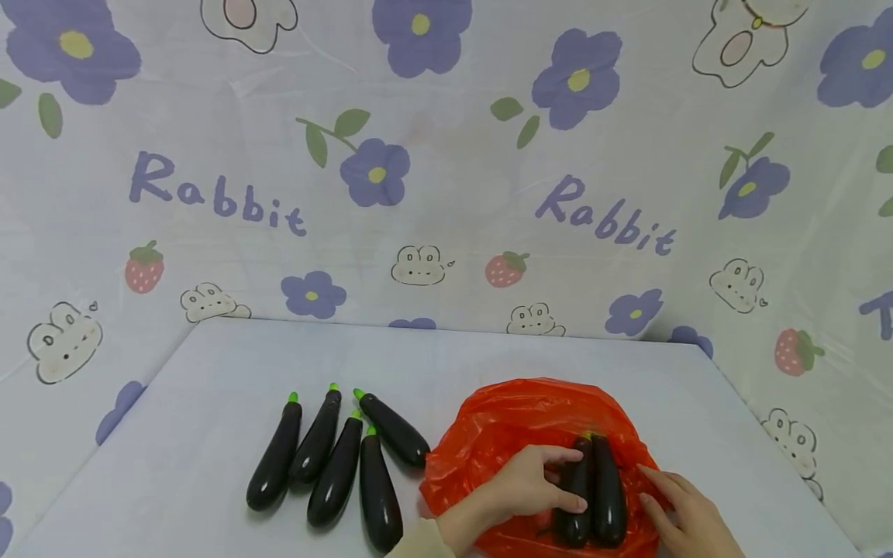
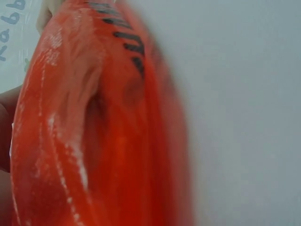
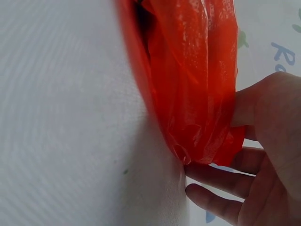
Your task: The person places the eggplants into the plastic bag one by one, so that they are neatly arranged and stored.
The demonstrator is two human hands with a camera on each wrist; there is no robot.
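While our left hand (image 1: 525, 482) holds an eggplant (image 1: 577, 474) between thumb and fingers, that eggplant lies in the open red bag (image 1: 544, 403), stem end away from us, right alongside a second eggplant (image 1: 609, 496). With our right hand (image 1: 694, 518) we pinch the bag's right edge, thumb on one side and fingers on the other. To the left of the bag, we have five loose eggplants (image 1: 335, 480) on the white table (image 1: 174, 480), grouped closely, their green stem ends pointing away from us.
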